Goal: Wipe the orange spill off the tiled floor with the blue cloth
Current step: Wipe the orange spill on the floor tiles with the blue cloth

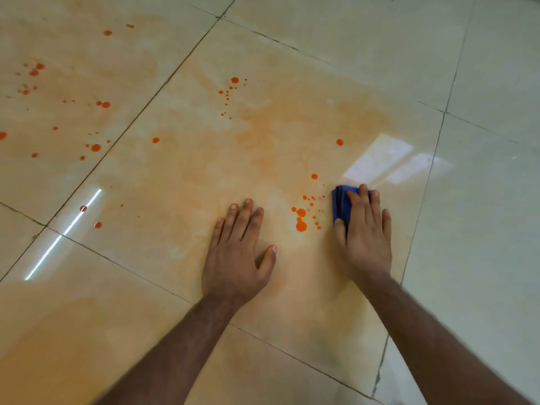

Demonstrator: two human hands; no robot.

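Cloth, blue and folded, sits under the right hand, fingers flat and pressing it, just right of orange drops; left hand spread flat on the floor; drops dot two tiles, so most wiping looks undone.

Indoor room, likely a home, glossy cream floor tiles, dark grout lines
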